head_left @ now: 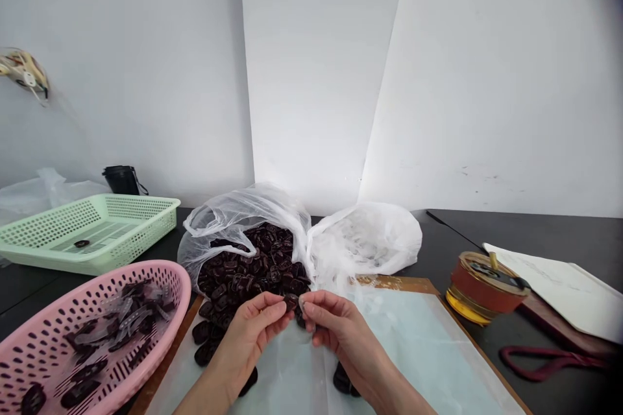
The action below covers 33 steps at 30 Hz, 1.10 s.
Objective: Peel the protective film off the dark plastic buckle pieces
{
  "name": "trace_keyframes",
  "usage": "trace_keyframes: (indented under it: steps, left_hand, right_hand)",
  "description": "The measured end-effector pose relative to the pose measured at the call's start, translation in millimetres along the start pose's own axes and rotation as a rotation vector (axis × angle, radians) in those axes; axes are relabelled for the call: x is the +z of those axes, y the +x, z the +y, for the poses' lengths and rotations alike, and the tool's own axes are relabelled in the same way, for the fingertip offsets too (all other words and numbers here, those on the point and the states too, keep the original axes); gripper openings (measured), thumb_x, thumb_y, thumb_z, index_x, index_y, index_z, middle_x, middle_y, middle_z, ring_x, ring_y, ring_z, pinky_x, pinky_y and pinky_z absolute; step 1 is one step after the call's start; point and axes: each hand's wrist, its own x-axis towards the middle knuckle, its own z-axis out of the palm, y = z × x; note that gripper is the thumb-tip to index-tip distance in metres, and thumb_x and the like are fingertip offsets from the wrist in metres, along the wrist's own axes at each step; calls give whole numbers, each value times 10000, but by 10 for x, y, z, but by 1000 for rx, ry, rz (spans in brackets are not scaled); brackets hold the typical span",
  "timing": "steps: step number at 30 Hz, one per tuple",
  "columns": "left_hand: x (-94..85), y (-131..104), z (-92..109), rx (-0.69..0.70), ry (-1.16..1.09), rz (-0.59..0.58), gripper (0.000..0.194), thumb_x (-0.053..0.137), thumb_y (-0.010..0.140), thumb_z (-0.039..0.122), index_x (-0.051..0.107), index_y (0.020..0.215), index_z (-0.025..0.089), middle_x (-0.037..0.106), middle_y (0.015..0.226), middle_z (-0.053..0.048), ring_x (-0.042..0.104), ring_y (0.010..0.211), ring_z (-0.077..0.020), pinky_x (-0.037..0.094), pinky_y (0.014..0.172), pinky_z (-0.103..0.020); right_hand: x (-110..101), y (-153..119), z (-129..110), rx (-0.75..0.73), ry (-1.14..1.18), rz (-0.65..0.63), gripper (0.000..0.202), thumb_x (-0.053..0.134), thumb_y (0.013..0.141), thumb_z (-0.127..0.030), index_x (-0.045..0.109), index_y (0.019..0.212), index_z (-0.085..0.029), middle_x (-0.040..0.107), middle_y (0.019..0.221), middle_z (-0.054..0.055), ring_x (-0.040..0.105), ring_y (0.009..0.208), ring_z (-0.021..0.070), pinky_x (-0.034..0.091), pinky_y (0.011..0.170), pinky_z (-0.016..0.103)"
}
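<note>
Cream fixture (25, 71) on pale wall (321, 65), black lidded container (121, 180), white notebook (559, 285)

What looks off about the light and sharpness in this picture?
Head view: soft light, faint shadow left of the white panel; darkness hides part of the scissors lower right; the pink basket looks stretched near the edge; fine detail on the dark piece is lost.

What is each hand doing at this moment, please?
Left hand: closed, fingertips pinching a small dark piece.
Right hand: closed, fingertips at the same piece's other side; its exact grip cannot be told.
</note>
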Motion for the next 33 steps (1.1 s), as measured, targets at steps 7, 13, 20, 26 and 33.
trace_keyframes:
  steps: [7,13,20,26,33]
  left_hand:
    - [9,-14,-29,12,-50,-35,133,859,684,177,738,733,152,732,770,2,675,757,-100,539,779,-166]
    - [10,6,-35,10,-81,-23,154,872,677,203,731,691,143,730,773,-1,673,747,-92,548,784,-155]
    - [2,-12,-16,18,-105,-8,158,877,668,205,729,682,153,716,768,3,668,771,-99,545,811,-165]
    - [38,-33,22,17,-45,-47,178,877,665,232,721,675,147,756,897,-37,658,764,-103,523,795,-183]
    - [13,-25,5,42,34,-57,170,865,669,252,718,679,167,760,982,-48,637,813,-124,483,826,-223]
  right_hand:
    - [3,14,16,40,149,-9,233,834,666,-211,664,817,-159,637,650,-7,496,517,72,396,450,163]
    - [10,-2,-1,56,149,-13,225,818,665,-193,657,817,-150,621,626,-16,478,496,63,383,448,160]
    - [23,-12,6,64,147,-20,232,819,659,-193,653,814,-148,626,637,-14,485,497,63,377,443,159]
    - [39,-2,-6,67,169,-25,213,822,661,-197,660,790,-144,611,623,-17,467,494,58,368,442,154]
    - [8,0,34,70,189,-49,162,796,697,-179,666,787,-141,619,637,-8,480,502,57,357,448,149]
